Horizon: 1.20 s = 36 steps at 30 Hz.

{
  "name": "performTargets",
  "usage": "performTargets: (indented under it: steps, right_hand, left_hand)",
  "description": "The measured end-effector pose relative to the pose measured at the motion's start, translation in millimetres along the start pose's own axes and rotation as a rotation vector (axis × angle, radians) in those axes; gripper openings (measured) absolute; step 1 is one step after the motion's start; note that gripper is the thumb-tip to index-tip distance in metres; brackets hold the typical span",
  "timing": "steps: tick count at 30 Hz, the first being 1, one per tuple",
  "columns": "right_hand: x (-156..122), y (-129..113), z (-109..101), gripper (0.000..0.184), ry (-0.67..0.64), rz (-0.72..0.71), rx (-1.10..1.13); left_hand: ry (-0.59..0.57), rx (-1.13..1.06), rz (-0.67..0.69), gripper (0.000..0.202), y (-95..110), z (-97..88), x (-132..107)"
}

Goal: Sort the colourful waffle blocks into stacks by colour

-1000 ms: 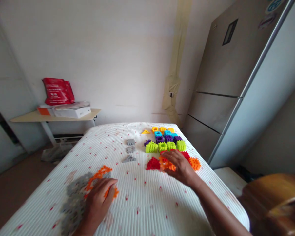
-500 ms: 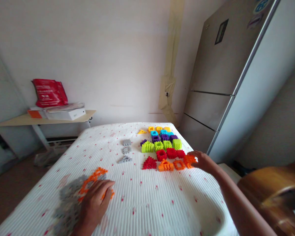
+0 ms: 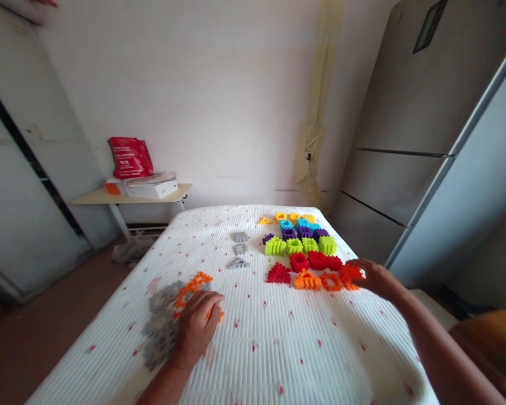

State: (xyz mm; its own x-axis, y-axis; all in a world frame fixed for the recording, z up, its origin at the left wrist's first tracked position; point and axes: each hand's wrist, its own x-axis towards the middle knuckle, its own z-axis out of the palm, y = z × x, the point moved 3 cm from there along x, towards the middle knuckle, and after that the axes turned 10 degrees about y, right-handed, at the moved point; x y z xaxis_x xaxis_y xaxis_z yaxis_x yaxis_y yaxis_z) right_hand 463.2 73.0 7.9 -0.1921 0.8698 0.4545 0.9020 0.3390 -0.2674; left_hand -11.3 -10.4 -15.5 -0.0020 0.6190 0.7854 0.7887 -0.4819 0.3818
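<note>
My left hand (image 3: 198,323) lies with curled fingers over orange interlocking building blocks (image 3: 193,286), and a bit of orange shows by its thumb. Beneath and beside them spreads a pile of flat grey building blocks (image 3: 160,320). At the right end of the nearest row, my right hand (image 3: 373,275) grips an orange building block (image 3: 349,275); some of its fingertips are hidden. Next to that block, in the same row, are an open orange block (image 3: 331,282) and an orange block with a peaked top (image 3: 307,280). Red blocks (image 3: 299,262) sit just behind them.
Farther back come rows of green (image 3: 294,246), purple (image 3: 288,233), blue (image 3: 302,223) and yellow blocks (image 3: 280,216). Three grey pieces (image 3: 240,249) line up at mid-table. A fridge (image 3: 388,185) stands right, a side table (image 3: 93,197) with boxes and a red bag (image 3: 130,157) left.
The camera view has turned left, so everything sits farther right in the picture. Both hands stay at the same orange blocks, with little visible movement.
</note>
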Motion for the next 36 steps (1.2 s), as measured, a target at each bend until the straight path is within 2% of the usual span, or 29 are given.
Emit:
performTargets:
  steps: [5, 12, 16, 19, 22, 26, 29, 32, 36]
  right_hand:
    - [1, 14, 8, 0.038, -0.031, -0.026, 0.026]
    - [0, 30, 20, 0.041, -0.022, -0.077, 0.009]
    - [-2, 21, 13, 0.046, 0.053, -0.093, -0.128]
    - [-1, -16, 1, 0.044, 0.148, -0.151, -0.187]
    - [2, -77, 0, 0.035, 0.168, -0.301, -0.078]
    - [-2, -164, 25, 0.026, 0.117, -0.519, 0.079]
    - [-10, -211, 49, 0.023, 0.069, -0.635, 0.178]
    - [-19, -238, 70, 0.025, -0.02, -0.706, 0.198]
    - [-27, -246, 86, 0.025, -0.079, -0.767, 0.179]
  left_hand:
    - [0.017, 0.001, -0.069, 0.022, -2, -3.1, 0]
    - [0.222, 0.175, -0.184, 0.023, -22, -27.2, 4]
    - [0.168, 0.377, -0.226, 0.024, -32, -37.8, 11]
    - [0.022, 0.518, -0.27, 0.027, -32, -36.3, 24]
    - [-0.162, 0.624, -0.322, 0.027, -31, -26.5, 40]
    - [-0.337, 0.749, -0.409, 0.03, -40, -10.0, 52]
    - [-0.38, 0.759, -0.436, 0.03, -49, -0.8, 51]
    - [-0.377, 0.754, -0.428, 0.027, -54, 2.5, 47]
    - [-0.334, 0.748, -0.395, 0.023, -50, 0.8, 47]
